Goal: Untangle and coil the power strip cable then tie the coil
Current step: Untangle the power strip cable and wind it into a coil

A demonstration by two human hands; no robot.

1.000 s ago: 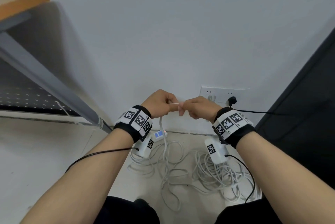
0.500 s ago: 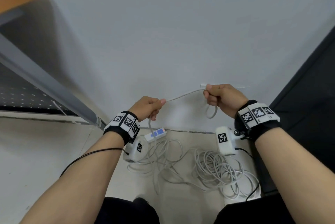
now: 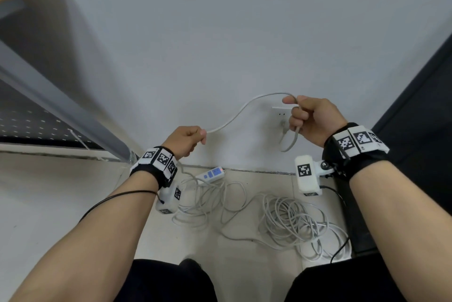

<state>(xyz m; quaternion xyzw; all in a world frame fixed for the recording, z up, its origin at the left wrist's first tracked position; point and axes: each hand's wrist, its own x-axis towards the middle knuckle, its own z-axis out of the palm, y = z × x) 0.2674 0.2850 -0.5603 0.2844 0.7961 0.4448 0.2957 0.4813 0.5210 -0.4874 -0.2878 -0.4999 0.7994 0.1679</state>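
Both hands grasp the white cable (image 3: pixel 241 112) — the left hand (image 3: pixel 186 140) pinches it, the right hand (image 3: pixel 311 118) holds a small loop before the wall socket (image 3: pixel 282 115). Below the socket, the power strip (image 3: pixel 211 173) and tangled cable lie on the floor.

Two hands are showing: the left hand (image 3: pixel 187 139) at about 9 o'clock and the right hand (image 3: pixel 311 118) at 2 o'clock. One white cable (image 3: pixel 281 218) is lying tangled on the floor. One power strip (image 3: pixel 211 174) is sitting at centre, one wall socket (image 3: pixel 281 112) at 1 o'clock, and two marker wristbands, the left wristband (image 3: pixel 159 162) and the right wristband (image 3: pixel 354 142), are circling the wrists.
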